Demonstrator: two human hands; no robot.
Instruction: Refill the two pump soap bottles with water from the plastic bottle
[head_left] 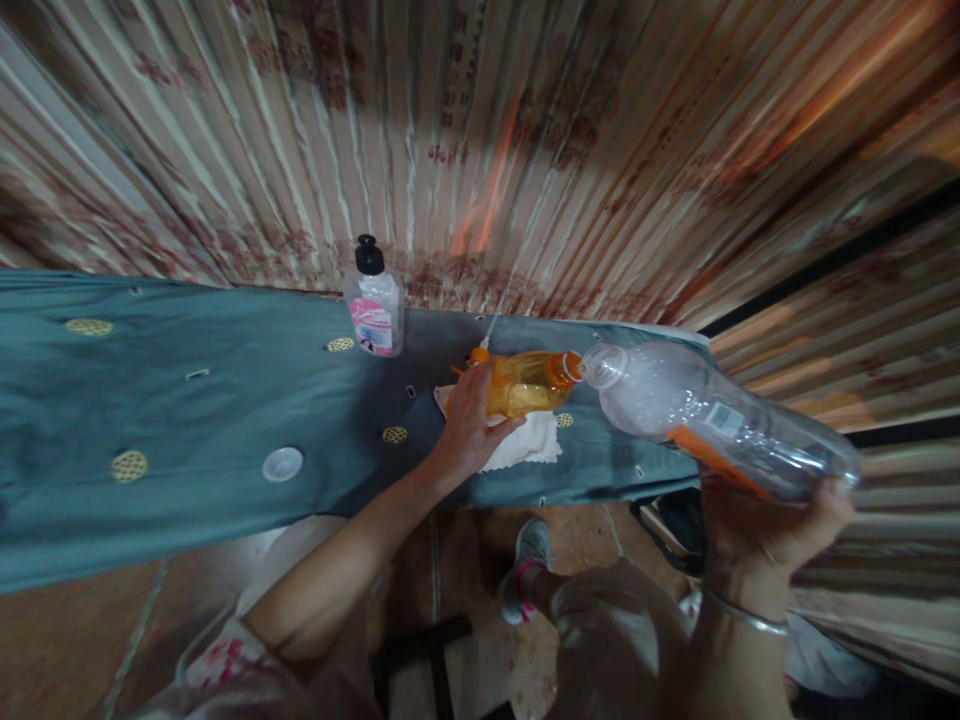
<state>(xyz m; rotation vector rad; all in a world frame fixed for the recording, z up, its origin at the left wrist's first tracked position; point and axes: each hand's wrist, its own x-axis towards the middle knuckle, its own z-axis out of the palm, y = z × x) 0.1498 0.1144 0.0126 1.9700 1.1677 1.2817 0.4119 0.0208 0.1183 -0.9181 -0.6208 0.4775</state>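
Left hand (pixel 469 425) grips the orange bottle (pixel 529 383) at frame centre on the bench (pixel 187 400); right hand (pixel 772 525) wraps the clear bottle (pixel 712 415). I'd keep the necks touching and tilt slowly.

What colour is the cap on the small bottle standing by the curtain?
Black, on the small bottle with the pink label; the head view shows it best.
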